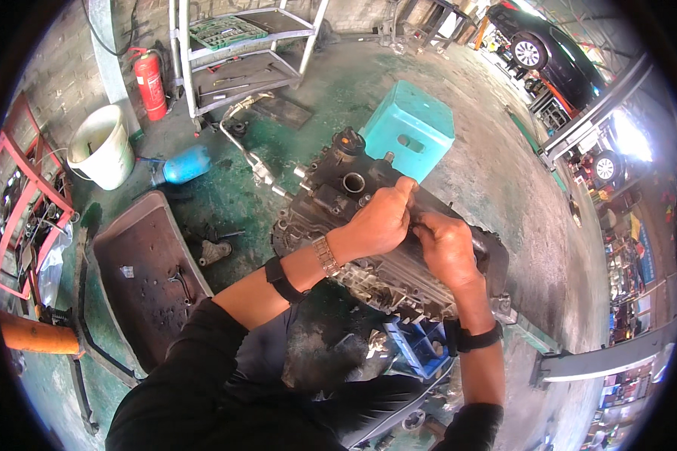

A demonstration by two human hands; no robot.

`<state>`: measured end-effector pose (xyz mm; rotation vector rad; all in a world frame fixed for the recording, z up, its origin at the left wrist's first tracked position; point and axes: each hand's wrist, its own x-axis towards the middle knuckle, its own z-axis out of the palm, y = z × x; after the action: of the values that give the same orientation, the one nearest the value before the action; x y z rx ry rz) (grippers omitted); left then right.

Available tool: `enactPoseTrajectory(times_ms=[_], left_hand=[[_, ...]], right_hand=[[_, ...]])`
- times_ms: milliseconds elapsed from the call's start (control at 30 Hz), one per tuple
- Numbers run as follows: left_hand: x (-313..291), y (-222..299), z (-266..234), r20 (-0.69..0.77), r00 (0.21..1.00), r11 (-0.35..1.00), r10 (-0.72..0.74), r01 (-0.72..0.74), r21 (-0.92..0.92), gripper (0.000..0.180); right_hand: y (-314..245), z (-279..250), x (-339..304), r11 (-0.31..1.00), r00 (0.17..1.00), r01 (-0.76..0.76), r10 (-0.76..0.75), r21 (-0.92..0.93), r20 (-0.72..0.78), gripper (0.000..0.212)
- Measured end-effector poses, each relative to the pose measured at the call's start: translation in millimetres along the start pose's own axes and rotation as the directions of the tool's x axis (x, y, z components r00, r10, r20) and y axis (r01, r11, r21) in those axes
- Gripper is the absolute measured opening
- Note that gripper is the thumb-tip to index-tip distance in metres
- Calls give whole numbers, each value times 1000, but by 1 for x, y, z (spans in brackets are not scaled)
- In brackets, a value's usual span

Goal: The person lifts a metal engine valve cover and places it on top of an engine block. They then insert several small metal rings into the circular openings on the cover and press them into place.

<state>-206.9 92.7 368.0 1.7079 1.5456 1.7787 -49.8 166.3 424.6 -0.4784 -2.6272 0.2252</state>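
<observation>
A greasy car engine point(320, 218) with a dark top cover lies in front of me, a round open hole point(353, 183) in that cover. Over the middle of the cover, my left hand point(380, 219) is closed in a fist, thumb uppermost. Close beside it on the right, my right hand point(449, 249) is closed too, thumb and forefinger pinched toward the left hand. Whatever the fingers grip is hidden by the hands. A black round cap point(348, 141) stands at the engine's far end.
Behind the engine stands a turquoise stool point(429, 116). A grey tray point(132, 282) with a wrench point(179, 286) lies to the left. Near it are a white bucket point(101, 154), a blue bottle point(186, 165) and a fire extinguisher point(150, 86). A blue crate point(408, 352) sits below the engine.
</observation>
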Motion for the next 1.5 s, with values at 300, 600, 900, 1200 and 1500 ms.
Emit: enactPoseTrajectory(times_ms=[300,600,900,1200,1500], left_hand=[[0,8,-3,-18,999,999,29,-30,-11,30],[-1,10,-5,-29,998,998,64,-64,14,29],[-2,7,-5,-3,1000,1000,26,-26,-18,37],[-1,12,-7,5,999,999,35,-36,39,30],[-1,5,-3,-21,1000,1000,15,-15,15,32]], right_hand=[[2,4,1,994,999,51,-51,-100,-3,10],[0,6,4,970,996,80,-88,-228,-23,14],[0,11,4,954,997,72,-66,-289,32,10],[3,18,1,914,996,33,1,-404,84,16],[8,13,-4,997,995,-59,62,43,-78,11]])
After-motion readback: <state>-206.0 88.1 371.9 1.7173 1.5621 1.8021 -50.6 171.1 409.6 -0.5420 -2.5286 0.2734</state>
